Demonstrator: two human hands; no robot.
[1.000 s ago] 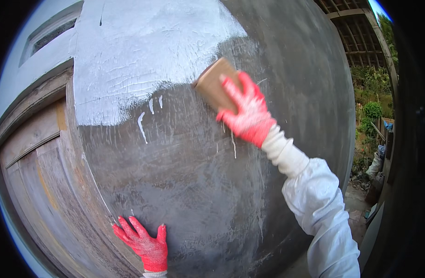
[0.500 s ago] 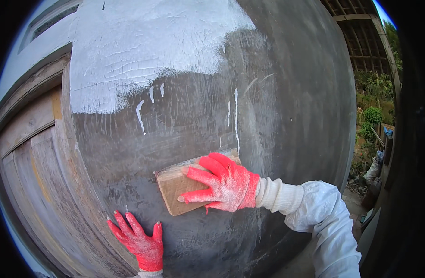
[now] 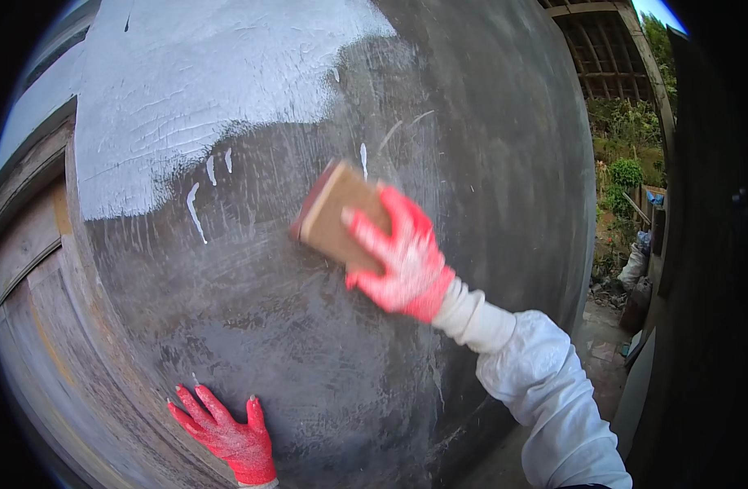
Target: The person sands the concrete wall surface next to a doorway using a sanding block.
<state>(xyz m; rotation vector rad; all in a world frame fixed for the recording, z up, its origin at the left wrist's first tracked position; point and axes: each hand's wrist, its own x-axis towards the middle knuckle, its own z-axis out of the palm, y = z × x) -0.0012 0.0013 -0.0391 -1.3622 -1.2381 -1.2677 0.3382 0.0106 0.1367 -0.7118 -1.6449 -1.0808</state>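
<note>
Holding a brown block (image 3: 341,220) to the gray wall (image 3: 268,318) with the red-gloved right hand (image 3: 404,265), and resting the left hand (image 3: 234,440) low down.
Clasping the block from behind with fingers (image 3: 370,235) splayed over its broad back and a thumb toward its lower edge, probably to spread the push and keep the reddish-edged face turned to the wall. Impossible to tell, given the blur, how fully in contact. Positioned below the white paint (image 3: 203,73), just under a thin white drip (image 3: 363,160) and right of a curved drip (image 3: 195,213). Spreading the left hand wide around nothing, apparently flat on the wall near the door frame (image 3: 93,269), likely for steadiness, well clear of the block.
</note>
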